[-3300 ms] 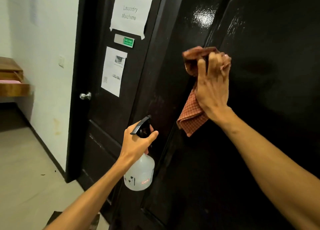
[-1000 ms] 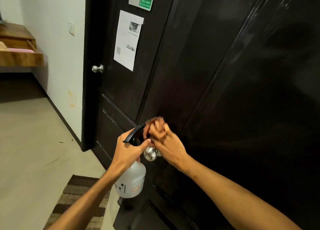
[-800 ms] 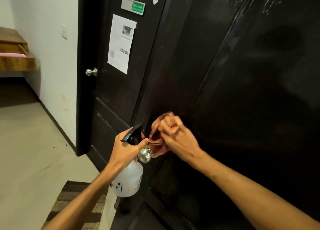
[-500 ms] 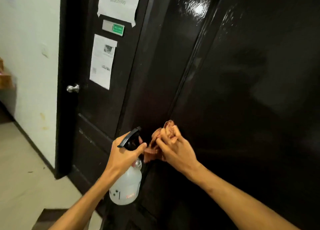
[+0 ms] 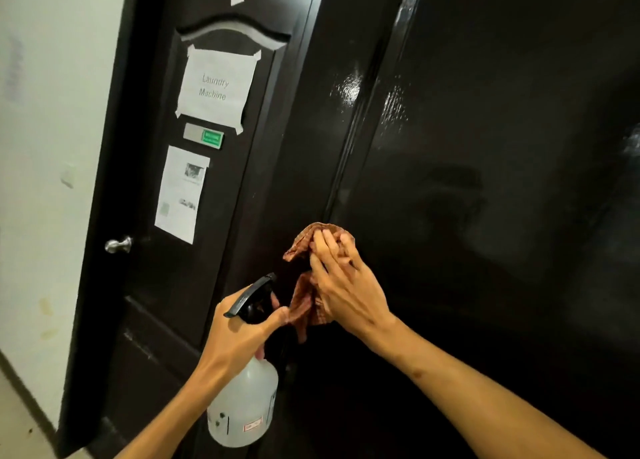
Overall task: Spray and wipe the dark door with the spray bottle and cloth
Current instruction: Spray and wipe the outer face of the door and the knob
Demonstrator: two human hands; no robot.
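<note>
Right hand [image 5: 346, 285] is flat-ish on the cloth [image 5: 302, 306], fingers close together and nearly straight, pressing it against the dark door [image 5: 485, 181] about mid-height, right by the raised panel edge. The cloth's a reddish-brown checked rag, bunched up over the fingertips with a tail hanging down below the palm.

Left hand [image 5: 239, 334] is wrapped around the neck of the spray bottle [image 5: 242, 410], just left of the cloth and almost touching it. The bottle hangs pretty much upright, long axis vertical. Its black trigger head is angled up and to the right, toward the door. The body's cloudy white plastic with a small red-and-white label near the bottom.

The door is glossy, with streaky shine higher up. Further left there's another dark door with a taped paper sign [image 5: 214, 88] reading "Laundry Machine", a green plate [image 5: 212, 137], a printed sheet [image 5: 181, 192] and a silver knob [image 5: 118, 244], then a white wall [image 5: 41, 112].
</note>
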